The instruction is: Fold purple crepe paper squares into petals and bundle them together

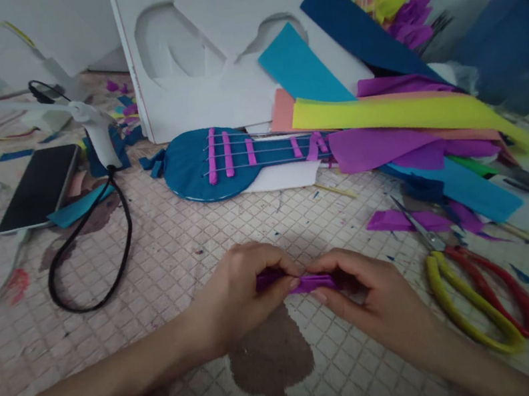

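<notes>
A folded strip of purple paper is pinched between my two hands above the table's front half. My left hand grips its left part, fingers closed over it. The right end is held between the thumb and fingers of my right hand. Beyond them lies a blue paper-covered guitar shape with pink bars and thin strings across it. Scissors with one yellow and one red handle rest to the right of my right hand, blades slightly apart.
A black phone and a white glue gun with a looped black cord are at the left. Yellow, purple and blue paper strips pile up at the back right, before a white board.
</notes>
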Tool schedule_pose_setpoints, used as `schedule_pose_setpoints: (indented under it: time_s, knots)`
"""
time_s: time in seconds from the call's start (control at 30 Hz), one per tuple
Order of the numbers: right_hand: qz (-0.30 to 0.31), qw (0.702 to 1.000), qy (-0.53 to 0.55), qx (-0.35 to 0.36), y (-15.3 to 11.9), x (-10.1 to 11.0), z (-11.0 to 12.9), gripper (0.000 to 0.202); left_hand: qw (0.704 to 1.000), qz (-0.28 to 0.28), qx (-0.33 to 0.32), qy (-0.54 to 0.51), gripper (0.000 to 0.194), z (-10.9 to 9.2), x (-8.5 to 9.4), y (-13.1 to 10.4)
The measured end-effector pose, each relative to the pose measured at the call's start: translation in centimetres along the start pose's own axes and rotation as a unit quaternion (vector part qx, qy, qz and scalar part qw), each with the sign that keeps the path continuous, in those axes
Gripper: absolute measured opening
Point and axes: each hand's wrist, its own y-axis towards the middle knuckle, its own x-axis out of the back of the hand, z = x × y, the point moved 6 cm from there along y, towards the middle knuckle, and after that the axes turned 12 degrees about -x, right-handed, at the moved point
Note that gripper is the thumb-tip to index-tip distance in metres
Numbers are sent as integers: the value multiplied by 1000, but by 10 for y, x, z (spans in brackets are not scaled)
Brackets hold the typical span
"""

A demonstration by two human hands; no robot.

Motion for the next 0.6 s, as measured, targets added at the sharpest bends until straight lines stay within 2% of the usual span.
schedule_pose_setpoints:
  time_s: [0.07, 0.37, 0.6]
  knots:
    - [1, 1000, -13, -6, 0, -1, 0, 6, 1000, 7, 2, 7, 11, 0, -1, 0]
    - [16, 1000, 0, -10, -2, -2, 2, 13, 1000, -6, -9, 10, 6, -2, -4, -2]
    - [42, 998, -24, 39, -6, -4, 10, 9, 1000, 24, -5, 5, 10, -7, -10, -3]
